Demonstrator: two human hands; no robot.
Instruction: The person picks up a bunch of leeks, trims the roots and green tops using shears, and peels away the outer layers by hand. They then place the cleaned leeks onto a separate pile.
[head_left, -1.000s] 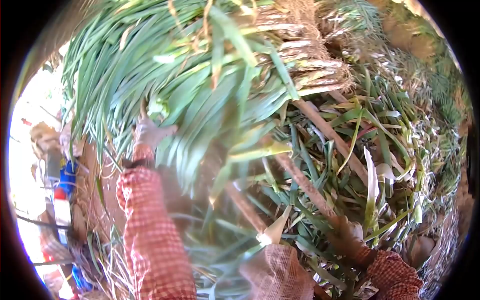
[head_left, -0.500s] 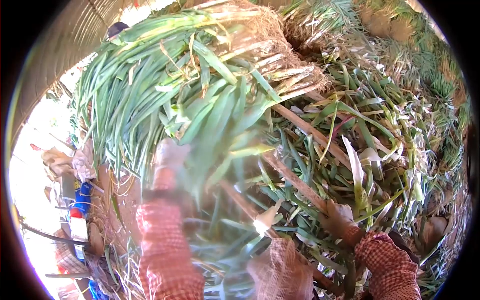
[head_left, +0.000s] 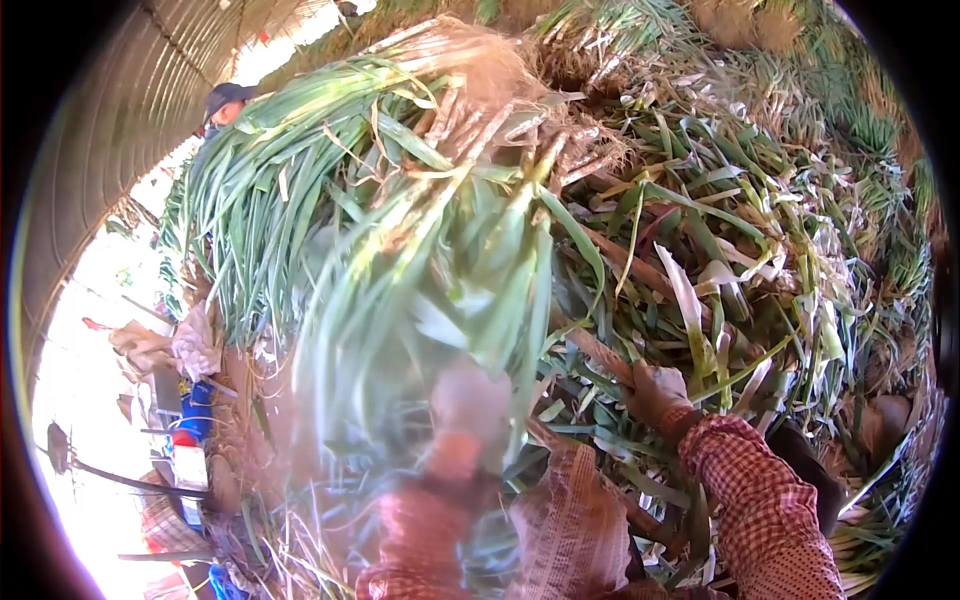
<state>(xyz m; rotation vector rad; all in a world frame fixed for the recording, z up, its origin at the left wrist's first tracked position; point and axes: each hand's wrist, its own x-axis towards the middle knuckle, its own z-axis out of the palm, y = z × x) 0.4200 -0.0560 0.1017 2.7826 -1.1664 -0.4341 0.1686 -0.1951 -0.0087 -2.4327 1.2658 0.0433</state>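
A large heap of long-leaved green plants (head_left: 270, 190) with pale stalks and brown roots lies at the upper left. My left hand (head_left: 470, 400), in a pale covering and blurred by motion, is under a loose bunch of leaves (head_left: 430, 270) at the centre; its fingers cannot be made out. Closed around a wooden stick (head_left: 600, 360) is my right hand (head_left: 657, 392), right of centre. Both sleeves are red checked cloth. Between the forearms, woven cloth (head_left: 570, 530) covers what seems to be my knee.
Loose leaves and trimmings (head_left: 740, 220) spread over the right side. A person in a dark cap (head_left: 228, 100) is behind the heap. At the left are a blue object (head_left: 196, 410), crumpled cloth (head_left: 195, 343) and a dark curved rod (head_left: 130, 480). A ribbed curved wall rises at the upper left.
My left hand has moved from the heap's leaves down and right, and a bunch now hangs spread over the centre. My right hand stays on the stick. The capped person shows more.
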